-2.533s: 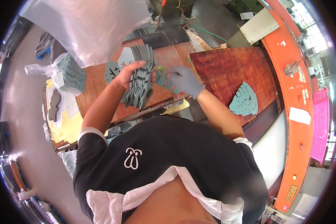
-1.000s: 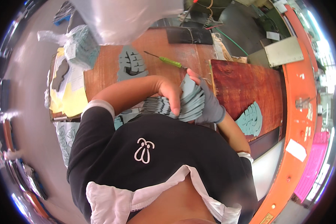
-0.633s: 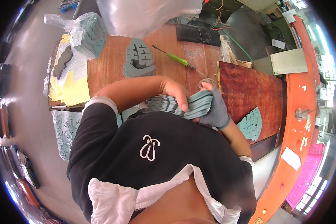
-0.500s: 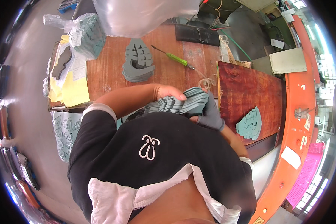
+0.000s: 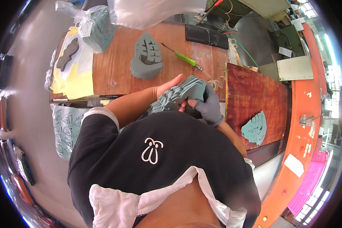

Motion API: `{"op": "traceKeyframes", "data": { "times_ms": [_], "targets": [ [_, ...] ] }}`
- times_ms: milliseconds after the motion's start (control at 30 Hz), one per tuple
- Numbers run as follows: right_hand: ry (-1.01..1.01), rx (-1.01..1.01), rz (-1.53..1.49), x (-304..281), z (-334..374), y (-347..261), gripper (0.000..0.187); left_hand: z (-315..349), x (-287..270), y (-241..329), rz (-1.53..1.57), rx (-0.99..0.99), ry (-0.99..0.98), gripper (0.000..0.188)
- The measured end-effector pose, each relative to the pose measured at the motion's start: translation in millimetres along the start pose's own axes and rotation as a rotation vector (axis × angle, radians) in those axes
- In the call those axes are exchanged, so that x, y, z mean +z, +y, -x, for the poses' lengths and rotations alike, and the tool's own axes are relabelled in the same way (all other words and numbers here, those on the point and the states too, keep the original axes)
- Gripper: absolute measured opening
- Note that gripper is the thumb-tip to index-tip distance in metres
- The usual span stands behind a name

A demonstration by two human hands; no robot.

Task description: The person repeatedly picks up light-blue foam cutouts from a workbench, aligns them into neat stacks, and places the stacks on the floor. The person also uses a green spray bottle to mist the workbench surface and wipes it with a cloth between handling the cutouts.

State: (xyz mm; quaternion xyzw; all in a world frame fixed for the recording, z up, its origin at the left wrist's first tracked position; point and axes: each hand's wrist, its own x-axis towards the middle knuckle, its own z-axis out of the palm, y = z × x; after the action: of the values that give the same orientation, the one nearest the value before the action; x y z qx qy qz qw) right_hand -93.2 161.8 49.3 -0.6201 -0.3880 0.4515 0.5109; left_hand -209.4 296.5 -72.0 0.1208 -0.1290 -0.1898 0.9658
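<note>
Close to my chest I hold a thick stack of grey-green cut-out pieces, shaped like shoe parts with slots in them. My bare left hand supports its left side, thumb sticking up and most fingers hidden by the stack. At the right end, my right hand, in a grey glove with a bare thumb tip, grips the pieces. Farther back on the wooden table lies another stack of grey cut-out pieces. A green-handled tool with a thin dark tip lies right of it, joined to a coiled clear tube.
On the right, a reddish-brown board carries a few pale green cut-outs. Yellow and white papers and a bag of pieces occupy the table's left. Clear plastic hangs at the far edge. An orange bench runs along the right.
The stack has tilted up, its right end turned more toward me. My left thumb has lifted off the top, and my right thumb has come round onto the near face.
</note>
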Motion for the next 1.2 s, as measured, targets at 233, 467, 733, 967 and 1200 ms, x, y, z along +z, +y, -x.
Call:
{"op": "traceKeyframes", "data": {
  "times_ms": [233,467,733,967,1200],
  "targets": [
    [-0.12,-0.011,-0.11,9.4,7.5,-8.1,0.054,22.7,38.9,9.8,-0.174,-0.027,0.352,0.077],
    [-0.115,-0.261,0.121,10.8,7.2,-4.2,0.064,55.0,69.3,18.0,-0.767,0.079,0.496,0.09],
    [-0.117,-0.161,0.081,18.4,-2.4,-34.0,0.062,45.1,104.1,0.9,-1.665,0.581,0.681,0.101],
    [-0.178,-0.046,0.013,38.7,-31.9,-32.5,0.06,66.0,79.1,-3.0,-1.174,0.409,0.867,0.082],
    [-0.335,0.189,-0.119,39.7,-141.7,31.8,0.051,115.7,63.6,-26.2,-0.896,0.557,0.999,0.075]
  ]
}}
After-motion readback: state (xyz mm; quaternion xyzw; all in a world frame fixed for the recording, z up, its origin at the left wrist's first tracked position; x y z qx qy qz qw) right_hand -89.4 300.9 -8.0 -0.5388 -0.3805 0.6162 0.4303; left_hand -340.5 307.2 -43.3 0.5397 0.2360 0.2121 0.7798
